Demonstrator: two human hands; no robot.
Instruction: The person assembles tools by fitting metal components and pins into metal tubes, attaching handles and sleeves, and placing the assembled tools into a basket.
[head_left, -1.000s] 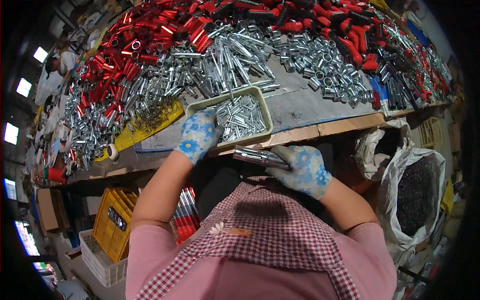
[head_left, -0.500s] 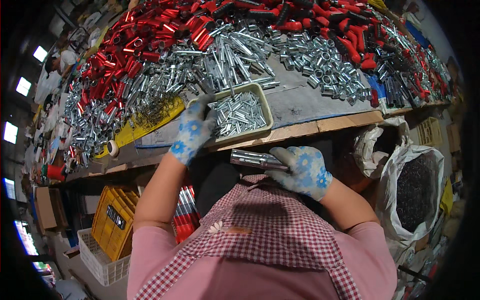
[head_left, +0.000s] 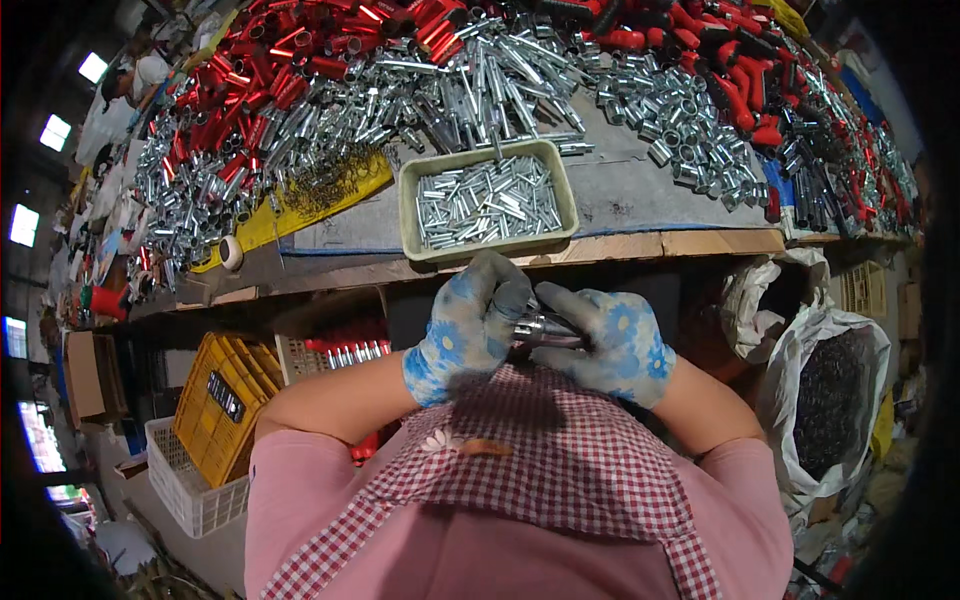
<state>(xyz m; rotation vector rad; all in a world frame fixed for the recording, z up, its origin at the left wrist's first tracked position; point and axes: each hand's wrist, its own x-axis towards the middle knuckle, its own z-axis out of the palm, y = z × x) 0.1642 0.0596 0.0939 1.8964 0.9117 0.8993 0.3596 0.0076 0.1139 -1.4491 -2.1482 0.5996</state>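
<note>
My two hands meet in front of my apron, both in white gloves with blue flowers and grey palms. My right hand (head_left: 618,342) grips a shiny metal tube (head_left: 546,332), which lies sideways and is partly covered by the fingers. Against the tube's left end, my left hand (head_left: 468,325) has its fingers closed; whatever is in them is hidden. Just beyond the hands, a cream tray (head_left: 408,215) full of short silver pins (head_left: 490,203) sits at the bench edge.
Silver rods (head_left: 490,85), red tubes (head_left: 300,60), metal sleeves (head_left: 690,135) and red-and-black handles (head_left: 740,85) are heaped across the bench. White sacks (head_left: 785,400) stand at right. A yellow crate (head_left: 215,400) rests in a white basket (head_left: 190,490) at lower left.
My left hand has left the tray's left side and come down to the tube's left end. My right hand stays on the tube. The view has shifted slightly.
</note>
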